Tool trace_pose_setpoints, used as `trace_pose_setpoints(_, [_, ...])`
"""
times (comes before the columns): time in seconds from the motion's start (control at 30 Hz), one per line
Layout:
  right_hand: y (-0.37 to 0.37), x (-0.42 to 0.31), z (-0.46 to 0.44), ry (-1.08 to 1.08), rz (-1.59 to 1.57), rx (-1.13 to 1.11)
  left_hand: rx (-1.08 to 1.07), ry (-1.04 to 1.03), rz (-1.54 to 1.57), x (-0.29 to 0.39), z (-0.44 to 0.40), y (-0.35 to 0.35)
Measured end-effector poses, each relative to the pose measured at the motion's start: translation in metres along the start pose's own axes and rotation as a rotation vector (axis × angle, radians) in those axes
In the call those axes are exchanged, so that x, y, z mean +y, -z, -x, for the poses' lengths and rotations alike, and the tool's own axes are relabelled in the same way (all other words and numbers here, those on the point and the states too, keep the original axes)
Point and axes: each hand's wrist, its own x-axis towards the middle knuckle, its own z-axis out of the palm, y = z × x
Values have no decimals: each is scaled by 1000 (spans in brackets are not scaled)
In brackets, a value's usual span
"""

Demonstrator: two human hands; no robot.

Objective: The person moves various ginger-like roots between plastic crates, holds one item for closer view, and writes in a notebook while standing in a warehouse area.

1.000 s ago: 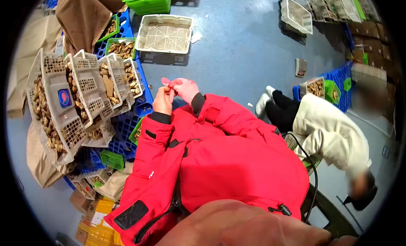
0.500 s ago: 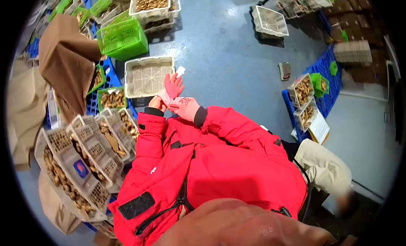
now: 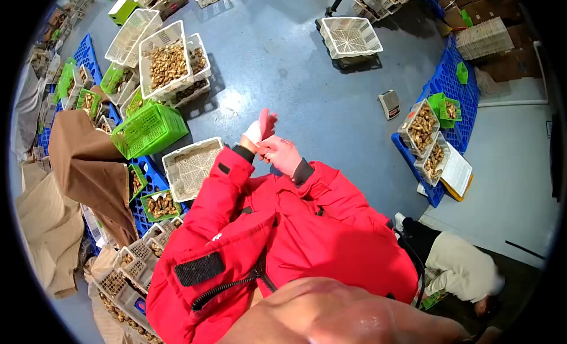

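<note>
My left hand (image 3: 255, 135) is raised in front of my chest, with bare skin showing at the wrist. A pink-and-white work glove (image 3: 266, 123) covers its outstretched fingers, which point away from me. My right hand (image 3: 283, 155) wears a matching pink glove with dark print on the back. Its fingers are closed on the left glove near the cuff, just below the left palm. Nearest to both hands is a white plastic crate (image 3: 193, 168) with a lattice bottom, standing to the left.
Stacked green baskets (image 3: 150, 131) and a white crate of mushroom-like brown produce (image 3: 168, 66) stand on the left. A brown cloth (image 3: 85, 158) drapes nearby. A small scale (image 3: 389, 104) lies on the floor near a blue pallet (image 3: 452, 87). Another person (image 3: 460, 264) bends down at lower right.
Both hands have shifted rightward in view, and the left hand has turned so its gloved fingers look less spread. My right hand still grips the glove. The whole view has swung round.
</note>
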Motion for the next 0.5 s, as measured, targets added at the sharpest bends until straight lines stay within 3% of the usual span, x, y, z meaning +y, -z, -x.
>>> trace_pose_setpoints(0.03, [16,-7,-8,-42,-19,-56,87,-64,236,5,-25,-6])
trace_pose_setpoints(0.1, [47,-41,-27,-120,-81,-89,-187,-62,529,48,-50,-49])
trace_pose_setpoints(0.17, [68,-52,-50,17,-50,-90,-461,-64,813,95,-63,-87])
trace_pose_setpoints(0.27, [96,-78,-83,-67,-65,-107,-595,-180,612,149,-101,-96])
trace_pose_setpoints(0.37, [119,-86,-117,-71,-38,-145,-93,-358,8,191,-88,-105])
trace_pose_setpoints(0.43, [135,-87,-146,-155,-67,-166,-116,-285,-29,187,-128,-85])
trace_pose_setpoints(0.5, [150,-90,-174,-198,-50,-195,73,-265,5,190,-152,-81])
